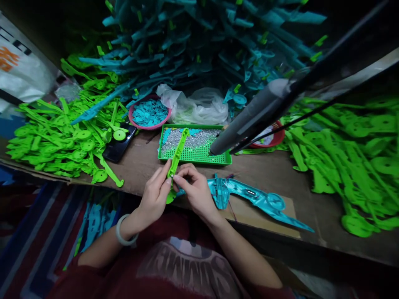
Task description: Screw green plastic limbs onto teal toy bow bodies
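My left hand grips a long, narrow bright-green plastic part, which points up and away from me over the table edge. Against the same part, the thumb and forefinger of my right hand are pinched together; a tiny pale speck shows there, too small to name. Just right of that hand lies a translucent teal plastic piece, long and curved like a toy bow. Beyond my hands stands a green perforated tray with many small silvery bits and some teal pieces in it.
Green parts are heaped at left and at right. A large teal pile rises behind. A pink bowl of small teal pieces, a dark phone and a plastic bag stand around the tray. A grey tool slants over it.
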Tool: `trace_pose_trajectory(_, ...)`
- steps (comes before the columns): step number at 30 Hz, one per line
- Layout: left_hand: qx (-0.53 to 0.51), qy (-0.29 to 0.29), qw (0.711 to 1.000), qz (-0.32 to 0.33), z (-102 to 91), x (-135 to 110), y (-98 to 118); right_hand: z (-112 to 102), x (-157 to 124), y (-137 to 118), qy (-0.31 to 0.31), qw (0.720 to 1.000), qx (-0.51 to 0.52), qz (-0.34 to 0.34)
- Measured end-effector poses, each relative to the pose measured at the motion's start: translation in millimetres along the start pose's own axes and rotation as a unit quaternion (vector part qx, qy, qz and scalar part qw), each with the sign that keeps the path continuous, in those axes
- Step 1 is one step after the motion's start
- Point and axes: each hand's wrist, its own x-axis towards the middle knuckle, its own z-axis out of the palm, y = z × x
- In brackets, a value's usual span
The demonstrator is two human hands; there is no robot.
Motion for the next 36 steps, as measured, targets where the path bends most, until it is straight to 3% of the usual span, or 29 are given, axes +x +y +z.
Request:
trace_pose_trajectory(4,-0.033,-0.026,0.998,-0.045,-3.2,-1.6,-1.9,-3.2,-2.4,-7.2,0.002,0.996,-0.078,-0.039)
trace_pose_trajectory(7,-0.109,-0.010,0.988,-0.107,-3.4,-0.1,-0.8,-2.7,-4.6,-9.7,0.007,0.992,-0.107,-0.068)
trace_pose_trajectory(9,-0.207,0.004,0.961,-0.185,-2.5,2.8,2.1,-2.5,-6.1,-8.8,0.003,0.988,-0.125,-0.092)
trace_pose_trajectory(12,-0.335,-0.015,0.896,-0.290,-1.3,8.8,8.4,-3.7,-7.7,-5.7,-0.003,0.977,-0.164,-0.138)
trace_pose_trajectory(14,-0.369,-0.032,0.872,-0.320,-1.4,12.4,11.7,-5.1,-8.2,-4.5,-0.002,0.965,-0.198,-0.174)
trace_pose_trajectory(17,-0.385,-0.044,0.862,-0.326,-1.9,15.2,13.0,-7.6,-8.0,-4.6,-0.002,0.942,-0.247,-0.226)
trace_pose_trajectory(21,-0.377,-0.064,0.870,-0.312,-1.7,14.2,9.4,-12.0,-6.2,-6.1,-0.016,0.920,-0.281,-0.272)
trace_pose_trajectory(27,-0.248,-0.089,0.940,-0.216,-4.8,9.1,2.8,-18.4,-6.1,-11.2,-0.048,0.912,-0.304,-0.271)
trace_pose_trajectory(36,-0.176,-0.111,0.970,-0.125,-7.8,3.2,6.4,-18.4,-12.5,-19.7,-0.050,0.955,-0.220,-0.194)
